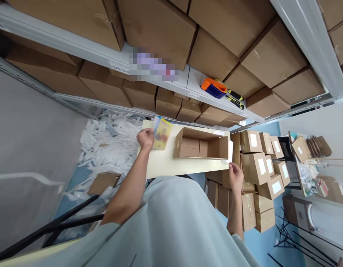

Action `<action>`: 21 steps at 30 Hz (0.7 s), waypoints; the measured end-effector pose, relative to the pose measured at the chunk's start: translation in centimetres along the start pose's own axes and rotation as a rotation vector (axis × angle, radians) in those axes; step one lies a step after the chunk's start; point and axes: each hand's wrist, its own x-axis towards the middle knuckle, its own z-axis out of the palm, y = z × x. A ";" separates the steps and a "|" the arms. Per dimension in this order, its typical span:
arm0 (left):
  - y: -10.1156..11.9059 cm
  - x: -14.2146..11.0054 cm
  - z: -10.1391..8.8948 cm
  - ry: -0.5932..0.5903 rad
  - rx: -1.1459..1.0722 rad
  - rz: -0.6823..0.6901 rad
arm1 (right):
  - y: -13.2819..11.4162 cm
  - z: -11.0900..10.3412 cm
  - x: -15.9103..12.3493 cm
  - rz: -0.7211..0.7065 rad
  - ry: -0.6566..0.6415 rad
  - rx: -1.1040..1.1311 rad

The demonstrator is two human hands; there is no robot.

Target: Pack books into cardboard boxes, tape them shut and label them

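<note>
My left hand [146, 138] is closed on the edge of a flat yellow zip bag [162, 136] with a blue strip at its top and reddish shapes on it. The bag is a little blurred, over the left part of the cream tabletop [160, 165]. An open cardboard box [201, 157] stands at the middle of the table, between my hands, and its visible floor is bare cardboard. By the table's right end my right hand [236, 175] has its fingers pinched at the lower end of a white strip [230, 151], which looks like paper.
Shelves with cardboard cartons [157, 26] rise behind the table. An orange and blue tape dispenser [214, 88] and yellow-black cutters [235, 98] lie on one shelf. White paper scraps [110, 144] heap up at left. Labelled boxes [253, 168] are stacked at right.
</note>
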 end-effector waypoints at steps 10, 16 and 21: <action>17.6 -11.2 -6.2 0.078 0.012 0.945 | -6.5 0.7 9.7 -0.475 -0.194 0.138; 24.2 -19.3 -1.7 -0.217 0.148 1.155 | -11.8 -1.3 14.2 -0.803 -0.193 0.132; 23.1 -21.5 2.9 -0.400 0.348 1.137 | -10.9 -2.4 15.7 -0.824 -0.382 -0.020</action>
